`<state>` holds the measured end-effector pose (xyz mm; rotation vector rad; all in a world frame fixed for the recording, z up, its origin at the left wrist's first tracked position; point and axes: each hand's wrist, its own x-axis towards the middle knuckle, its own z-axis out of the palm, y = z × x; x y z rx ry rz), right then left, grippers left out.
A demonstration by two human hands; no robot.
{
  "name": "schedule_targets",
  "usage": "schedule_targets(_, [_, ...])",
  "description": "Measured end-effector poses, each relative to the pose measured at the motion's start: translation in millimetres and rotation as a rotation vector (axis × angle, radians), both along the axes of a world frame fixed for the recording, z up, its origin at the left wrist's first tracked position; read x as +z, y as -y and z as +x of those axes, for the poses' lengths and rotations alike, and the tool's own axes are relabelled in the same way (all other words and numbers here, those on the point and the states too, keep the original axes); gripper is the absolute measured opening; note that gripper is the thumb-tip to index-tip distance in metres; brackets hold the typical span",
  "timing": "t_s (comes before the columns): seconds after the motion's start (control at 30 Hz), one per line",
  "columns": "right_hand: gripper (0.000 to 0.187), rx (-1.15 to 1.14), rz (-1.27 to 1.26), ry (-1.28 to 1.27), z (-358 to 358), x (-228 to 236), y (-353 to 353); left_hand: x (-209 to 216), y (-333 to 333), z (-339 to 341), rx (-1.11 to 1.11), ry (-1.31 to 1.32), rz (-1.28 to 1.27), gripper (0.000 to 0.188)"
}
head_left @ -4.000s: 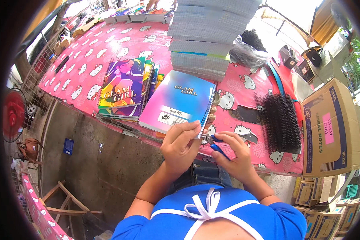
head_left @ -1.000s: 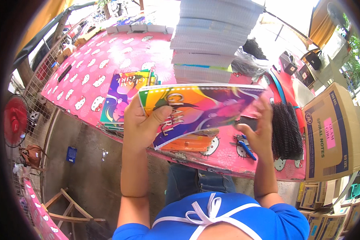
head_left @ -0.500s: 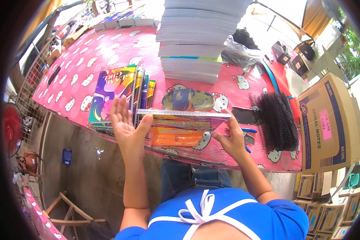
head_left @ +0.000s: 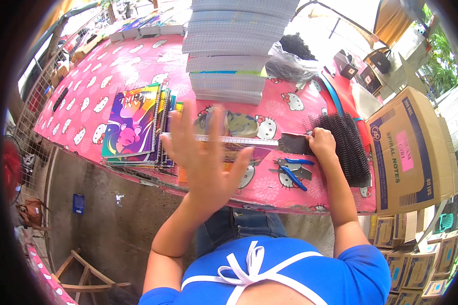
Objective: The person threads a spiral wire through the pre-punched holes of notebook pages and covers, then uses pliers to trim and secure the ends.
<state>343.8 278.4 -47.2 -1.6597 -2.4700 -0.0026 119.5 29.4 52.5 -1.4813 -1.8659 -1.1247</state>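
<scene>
My left hand [head_left: 203, 157], fingers spread and smeared by motion, is raised over an uncoiled notebook [head_left: 262, 142] with a punched white edge. It hides much of the notebook. Against the left side of a pile of black spiral coils [head_left: 345, 152], my right hand [head_left: 322, 146] is closed, thumb and fingers pinching a coil. A flat black piece [head_left: 294, 144] lies between that hand and the notebook. Nearer me rest blue-handled cutting pliers [head_left: 292, 175]. Behind the notebook sits a camouflage-patterned slide sandal [head_left: 241, 125].
Coil-bound notebooks [head_left: 132, 122] are stacked at the left. A tall pile of white-paged pads [head_left: 229, 56] rises behind the sandal. Beyond the coils stands a large cardboard box [head_left: 407, 152]. A plastic bag of black coils [head_left: 292, 61] lies farther back on the pink tablecloth [head_left: 81, 107].
My right hand has let go of the notebook's right end and moved right to the coils. The left hand has left the notebook's left end, rising and shifting right. The notebook now lies on the table.
</scene>
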Motion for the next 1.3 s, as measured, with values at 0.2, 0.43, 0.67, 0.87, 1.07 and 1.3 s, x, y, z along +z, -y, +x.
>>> schedule_targets(0.2, [0.023, 0.505, 0.018, -0.792, -14.7, 51.6, 56.5, -10.7, -22.8, 5.1, -0.177, -0.104, -0.306, 0.049])
schedule_targets(0.43, [0.025, 0.604, -0.016, -0.931, -36.4, 83.9, 112.6, -11.2, -28.6, 1.4, -0.349, 0.156, -0.088, 0.02])
schedule_targets(0.67, [0.022, 0.758, -0.327, -0.901, -39.7, 90.4, 97.0, -15.5, -27.8, 2.3, -0.334, 0.165, -0.069, 0.017])
schedule_targets(0.87, [0.03, 0.572, -0.555, -0.896, -46.4, 103.1, 105.6, -15.7, -28.2, 3.3, -0.316, 0.193, -0.06, 0.021])
schedule_targets(1.07, [0.026, 0.777, -0.146, -0.729, -54.2, 98.5, 113.9, -20.0, -24.8, 0.8, -0.292, 0.153, -0.094, 0.025])
schedule_targets(1.3, [0.018, 0.777, 0.033, -0.695, -64.3, 105.2, 128.5, -19.4, -19.9, 2.8, -0.293, 0.13, -0.066, 0.02])
